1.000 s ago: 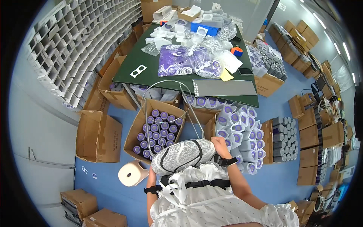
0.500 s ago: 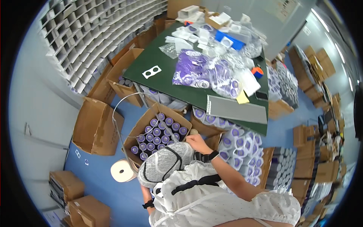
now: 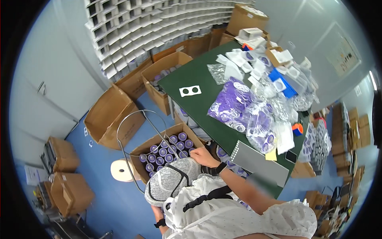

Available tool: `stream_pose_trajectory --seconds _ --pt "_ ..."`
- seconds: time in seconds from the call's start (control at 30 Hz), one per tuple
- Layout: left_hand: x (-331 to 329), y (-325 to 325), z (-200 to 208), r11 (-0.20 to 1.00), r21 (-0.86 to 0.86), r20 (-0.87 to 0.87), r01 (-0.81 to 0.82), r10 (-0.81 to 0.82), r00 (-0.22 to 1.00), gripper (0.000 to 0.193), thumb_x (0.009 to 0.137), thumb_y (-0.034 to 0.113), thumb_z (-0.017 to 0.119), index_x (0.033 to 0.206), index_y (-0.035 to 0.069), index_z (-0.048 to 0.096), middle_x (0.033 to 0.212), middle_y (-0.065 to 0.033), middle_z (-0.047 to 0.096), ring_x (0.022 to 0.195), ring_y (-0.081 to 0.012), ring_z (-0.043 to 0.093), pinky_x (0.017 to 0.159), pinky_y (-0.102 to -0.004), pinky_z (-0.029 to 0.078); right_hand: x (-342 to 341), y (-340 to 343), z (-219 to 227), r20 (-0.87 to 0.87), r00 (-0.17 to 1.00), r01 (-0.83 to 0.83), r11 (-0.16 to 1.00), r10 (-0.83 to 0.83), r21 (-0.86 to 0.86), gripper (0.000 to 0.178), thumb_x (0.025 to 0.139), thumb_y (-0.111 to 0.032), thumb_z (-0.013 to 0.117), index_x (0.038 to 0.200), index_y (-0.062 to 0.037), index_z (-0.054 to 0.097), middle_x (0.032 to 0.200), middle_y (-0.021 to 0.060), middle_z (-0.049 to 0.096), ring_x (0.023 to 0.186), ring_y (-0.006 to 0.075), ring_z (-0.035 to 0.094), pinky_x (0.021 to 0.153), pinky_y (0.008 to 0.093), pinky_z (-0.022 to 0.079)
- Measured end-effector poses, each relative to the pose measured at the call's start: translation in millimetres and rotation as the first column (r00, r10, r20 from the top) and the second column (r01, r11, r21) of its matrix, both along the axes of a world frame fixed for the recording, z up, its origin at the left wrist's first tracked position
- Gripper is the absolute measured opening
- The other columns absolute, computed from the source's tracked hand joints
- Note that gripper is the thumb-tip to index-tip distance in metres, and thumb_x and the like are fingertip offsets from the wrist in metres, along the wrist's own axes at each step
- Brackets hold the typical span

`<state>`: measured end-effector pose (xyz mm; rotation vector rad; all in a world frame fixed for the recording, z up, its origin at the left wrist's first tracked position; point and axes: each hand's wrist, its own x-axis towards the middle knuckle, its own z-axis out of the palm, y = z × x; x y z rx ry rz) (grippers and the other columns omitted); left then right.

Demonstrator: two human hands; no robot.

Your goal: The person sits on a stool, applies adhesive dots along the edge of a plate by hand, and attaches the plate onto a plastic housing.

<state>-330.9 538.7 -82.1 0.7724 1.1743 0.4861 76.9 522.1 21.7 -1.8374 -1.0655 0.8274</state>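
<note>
Grey patterned chair (image 3: 169, 183), held close against the person's front, its metal frame overlapping a box (image 3: 175, 129) of purple-topped bottles (image 3: 160, 161). Right hand (image 3: 203, 157): fingers curled on the cushion's right edge. Left hand (image 3: 156, 209): mostly hidden below; grip cannot be told. Green bench (image 3: 180, 104), far right.

Pretty bright; tube light (image 3: 373, 80) glows far right; edges bend hard; table (image 3: 193, 75) looks smudgy at its near end.

The chair (image 3: 173, 181) is partly blocking the way to the bottles (image 3: 162, 152); the floor (image 3: 105, 201) is leaving room on the left, while the table (image 3: 191, 109) is bounding the right.
</note>
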Motion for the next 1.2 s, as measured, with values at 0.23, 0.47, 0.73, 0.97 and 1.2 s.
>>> stream_pose_trajectory --seconds 0.23,0.47,0.73,0.97,1.2 --pt "-1 -10 -27 0.972 0.042 0.052 -0.233 0.230 0.972 0.059 0.097 0.046 0.037 0.141 0.006 0.036 0.138 -0.0096 0.045 0.123 -0.0243 0.047 0.102 -0.0362 0.038 0 45 -17 0.001 0.993 -0.120 0.992 0.120 0.039 0.022 0.081 -0.017 0.053 0.071 0.0016 0.056 0.062 0.0192 0.052 0.054 0.0320 0.052 0.053 0.0406 0.038" --pt "-3 -7 -29 0.947 0.050 0.086 -0.317 0.312 0.946 0.057 0.097 0.043 0.039 0.140 0.006 0.037 0.137 -0.0104 0.047 0.120 -0.0246 0.049 0.100 -0.0360 0.040 -12 62 -20 0.003 0.992 -0.126 0.991 0.126 0.049 0.023 0.082 -0.017 0.053 0.070 0.0027 0.052 0.059 0.0194 0.047 0.050 0.0299 0.049 0.052 0.0404 0.037" --pt "0 20 -52 0.931 0.047 0.127 -0.361 0.353 0.927 0.055 0.097 0.040 0.041 0.139 0.005 0.038 0.135 -0.0114 0.048 0.116 -0.0249 0.052 0.097 -0.0358 0.042 -17 63 -32 -0.025 0.994 -0.102 0.984 0.107 0.148 0.023 0.082 -0.014 0.053 0.068 0.0037 0.049 0.057 0.0184 0.043 0.047 0.0256 0.043 0.051 0.0382 0.035" --pt "6 45 -69 0.925 0.046 0.157 -0.377 0.366 0.917 0.053 0.097 0.037 0.043 0.139 0.005 0.038 0.133 -0.0122 0.050 0.113 -0.0251 0.055 0.094 -0.0356 0.044 -22 61 -50 -0.006 0.999 -0.051 0.984 0.053 0.172 0.023 0.082 -0.015 0.053 0.069 0.0032 0.048 0.059 0.0198 0.045 0.049 0.0289 0.045 0.051 0.0390 0.035" --pt "-6 38 -28 0.975 0.072 0.013 -0.211 0.211 0.977 0.060 0.098 0.047 0.034 0.143 0.008 0.033 0.143 -0.0077 0.041 0.131 -0.0227 0.039 0.108 -0.0365 0.032 -36 44 -35 0.046 0.998 -0.049 0.980 0.041 0.193 0.022 0.081 -0.015 0.053 0.070 0.0035 0.050 0.062 0.0212 0.047 0.052 0.0335 0.047 0.052 0.0397 0.036"
